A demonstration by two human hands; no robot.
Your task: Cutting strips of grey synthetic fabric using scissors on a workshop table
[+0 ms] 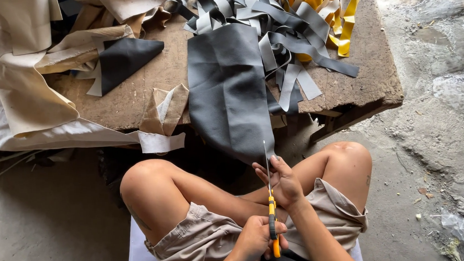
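Left hand [256, 240]: fingers closed around yellow knife [271, 208], blade up. Right hand [282, 181]: pinching grey sheet [230, 93] hanging off bench [367, 81].

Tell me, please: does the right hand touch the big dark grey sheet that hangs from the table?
Touching. The head view shows the right hand pinching the lower tip of the dark grey sheet, with its fingers against the material and no gap, beside the knife blade.
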